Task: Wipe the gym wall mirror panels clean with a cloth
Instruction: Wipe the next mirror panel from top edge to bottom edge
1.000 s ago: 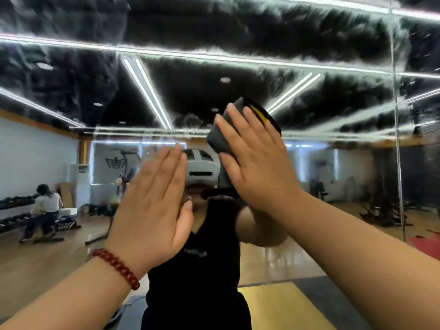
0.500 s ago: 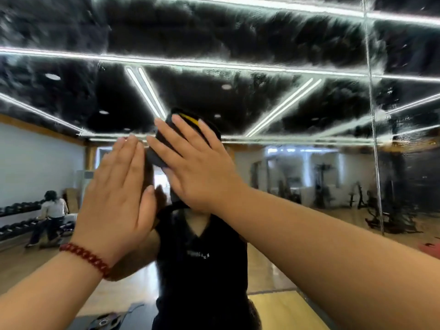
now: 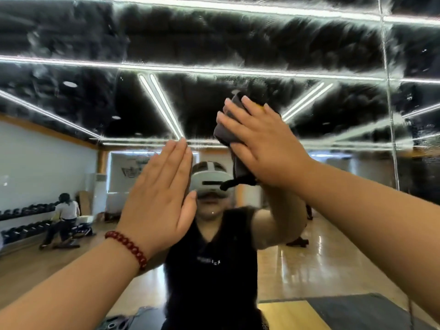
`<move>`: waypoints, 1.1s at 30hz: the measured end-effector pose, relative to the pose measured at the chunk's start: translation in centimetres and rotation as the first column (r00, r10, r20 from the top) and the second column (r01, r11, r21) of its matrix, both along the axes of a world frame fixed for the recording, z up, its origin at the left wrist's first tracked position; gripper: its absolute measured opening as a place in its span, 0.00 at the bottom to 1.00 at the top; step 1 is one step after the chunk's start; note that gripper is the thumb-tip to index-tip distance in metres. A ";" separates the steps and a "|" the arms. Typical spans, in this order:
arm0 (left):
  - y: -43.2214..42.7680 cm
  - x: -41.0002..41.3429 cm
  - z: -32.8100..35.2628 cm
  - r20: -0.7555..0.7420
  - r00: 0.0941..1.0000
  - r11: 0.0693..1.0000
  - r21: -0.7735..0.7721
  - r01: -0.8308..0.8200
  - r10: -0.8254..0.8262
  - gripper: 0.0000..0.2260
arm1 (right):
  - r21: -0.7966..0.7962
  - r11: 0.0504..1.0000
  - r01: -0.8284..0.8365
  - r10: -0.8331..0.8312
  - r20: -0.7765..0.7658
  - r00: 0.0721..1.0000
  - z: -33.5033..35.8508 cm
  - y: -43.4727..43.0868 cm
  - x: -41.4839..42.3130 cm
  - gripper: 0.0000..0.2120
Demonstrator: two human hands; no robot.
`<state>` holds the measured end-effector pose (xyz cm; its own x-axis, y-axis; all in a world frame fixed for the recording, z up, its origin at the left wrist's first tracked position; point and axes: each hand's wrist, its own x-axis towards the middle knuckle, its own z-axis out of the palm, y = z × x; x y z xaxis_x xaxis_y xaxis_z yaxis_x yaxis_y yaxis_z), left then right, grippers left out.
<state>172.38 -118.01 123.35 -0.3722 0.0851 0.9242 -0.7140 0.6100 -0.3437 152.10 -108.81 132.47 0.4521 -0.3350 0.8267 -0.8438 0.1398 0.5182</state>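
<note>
My right hand (image 3: 264, 148), flat-fingered, presses the cloth (image 3: 226, 132) back rightward to frame centre; left hand (image 3: 159, 198) rests flat on the mirror (image 3: 71, 163). Streaks remain above.

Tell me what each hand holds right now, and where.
Right hand presses the dark cloth flat against the mirror; left hand holds nothing.

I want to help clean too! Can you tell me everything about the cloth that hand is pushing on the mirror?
The cloth is dark grey and soft-looking, bunched up rather than spread flat, with a bit of yellow peeking out by the fingertips. The right hand covers most of it, pressing it flat-fingered against the mirror. A floppy end hangs down below the palm. It sits high up, over the streaky, smeared part of the glass.
</note>
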 end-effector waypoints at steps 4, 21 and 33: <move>0.0 -1.6 0.4 0.053 0.999 1.000 -0.016 0.011 -0.010 0.31 | 0.184 0.982 -0.046 0.103 -0.316 0.943 -6.4 0.6 -2.8 0.27; 2.2 -6.7 0.0 0.125 0.992 0.998 -0.046 0.042 -0.036 0.30 | 0.274 0.962 0.008 0.093 -0.352 0.931 -9.2 4.6 -9.3 0.25; 4.3 -11.5 1.0 0.157 0.987 0.997 -0.061 0.051 -0.040 0.30 | 0.303 0.952 -0.031 0.143 -0.352 0.925 -10.2 5.6 -12.9 0.24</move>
<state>160.86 -113.68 124.34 -0.5057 0.1626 0.8472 -0.6205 0.6137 -0.4882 139.22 -103.17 122.24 0.7418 -0.4774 0.4709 -0.5885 -0.1269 0.7985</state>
